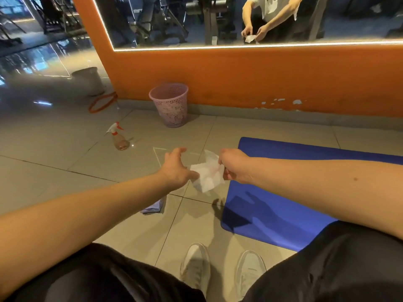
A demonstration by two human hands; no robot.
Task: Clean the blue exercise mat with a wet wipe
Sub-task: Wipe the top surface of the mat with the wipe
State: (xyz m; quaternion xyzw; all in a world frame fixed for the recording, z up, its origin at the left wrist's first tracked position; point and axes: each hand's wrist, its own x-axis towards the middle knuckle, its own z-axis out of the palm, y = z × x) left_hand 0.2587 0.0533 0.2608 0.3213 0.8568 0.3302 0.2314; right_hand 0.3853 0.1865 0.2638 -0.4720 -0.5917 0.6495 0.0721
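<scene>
Grey tile floor [65, 153] fills most of the view, backed by an orange wall [239, 79] with a lit mirror [174, 18] set in it. Along the right side lies the blue mat [305, 153], flat on the tiles, its near left corner just ahead of the person's white shoes [195, 269]. A pink mesh bin [169, 105] stands against the wall, well apart from the mat. A spray bottle [118, 138] stands on the floor to the left of the bin.

Both bare arms reach forward. The right hand [235, 165] hangs over the mat's left edge, fingers curled and pinching the right side of a white wipe [208, 174]. The wipe hangs crumpled in the air between the two hands, above the bare tiles just beside the mat and not touching it. The left hand [176, 168] has its fingers spread and its thumb against the wipe's left edge; whether it actually nips the wipe cannot be told.
</scene>
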